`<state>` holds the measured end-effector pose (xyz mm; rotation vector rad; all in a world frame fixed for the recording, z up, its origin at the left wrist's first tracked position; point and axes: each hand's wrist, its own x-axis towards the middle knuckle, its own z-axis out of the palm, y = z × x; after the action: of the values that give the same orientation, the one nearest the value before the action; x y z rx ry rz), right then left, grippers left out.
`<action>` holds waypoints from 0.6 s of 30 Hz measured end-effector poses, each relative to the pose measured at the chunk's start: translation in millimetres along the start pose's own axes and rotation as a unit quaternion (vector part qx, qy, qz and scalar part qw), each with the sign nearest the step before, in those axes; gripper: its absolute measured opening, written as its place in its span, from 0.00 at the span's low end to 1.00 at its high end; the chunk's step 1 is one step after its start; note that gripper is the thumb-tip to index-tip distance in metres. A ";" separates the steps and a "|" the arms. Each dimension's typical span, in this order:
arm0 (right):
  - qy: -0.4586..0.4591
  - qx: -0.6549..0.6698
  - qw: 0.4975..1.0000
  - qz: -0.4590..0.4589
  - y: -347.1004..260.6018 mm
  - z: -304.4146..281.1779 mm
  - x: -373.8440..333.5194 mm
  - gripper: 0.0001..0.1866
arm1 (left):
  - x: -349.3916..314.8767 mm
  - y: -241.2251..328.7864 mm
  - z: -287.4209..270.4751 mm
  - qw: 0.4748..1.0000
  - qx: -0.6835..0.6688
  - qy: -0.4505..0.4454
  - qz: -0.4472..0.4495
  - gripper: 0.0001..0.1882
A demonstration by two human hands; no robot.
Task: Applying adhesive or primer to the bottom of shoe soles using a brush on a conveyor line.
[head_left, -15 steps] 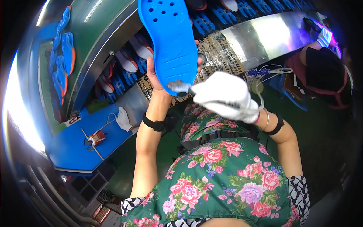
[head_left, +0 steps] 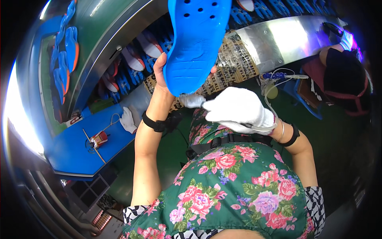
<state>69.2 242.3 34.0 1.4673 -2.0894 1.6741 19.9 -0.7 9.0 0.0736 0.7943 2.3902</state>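
Note:
My bare left hand (head_left: 160,73) is closed round the sides of a blue shoe sole (head_left: 195,51), thumb on the left edge and a fingertip showing at the right. The sole has holes toward its far end and grooved lines at the near, heel end. In a white glove, my right hand (head_left: 238,109) grips a brush (head_left: 193,101); its handle is mostly hidden in the fist. The bristles point left, at the heel's near edge. Whether they touch it I cannot tell.
Behind the sole runs a curved metal ledge (head_left: 274,40), partly wrapped in taped cardboard (head_left: 234,59). Shoes and blue holders line up beyond it. To the left, a blue table (head_left: 71,153) bears a red-and-white container (head_left: 99,138) and a white glove (head_left: 127,120). A co-worker (head_left: 342,75) is at right.
The sole has moved a little right and tilted in my left hand. The brush has gone from the heel's surface down to its near edge, with my gloved hand slightly lower.

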 end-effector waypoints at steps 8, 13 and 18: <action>0.043 0.165 0.971 0.167 3.3 2.5 8.8 0.08 | 2.0 -4.9 -25.1 0.992 -0.090 -0.087 0.034 0.55; 0.154 0.149 0.956 0.202 14.2 -16.6 21.9 0.10 | -9.4 -21.8 -4.0 0.983 -0.169 0.044 0.054 0.55; 0.189 -0.147 0.971 0.028 34.3 -50.4 62.7 0.10 | -19.6 -35.2 -0.6 0.988 -0.144 0.018 0.048 0.56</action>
<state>-11.9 242.0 66.5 0.9284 -2.0635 1.4417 54.6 10.1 -8.6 -0.0507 0.4628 2.5797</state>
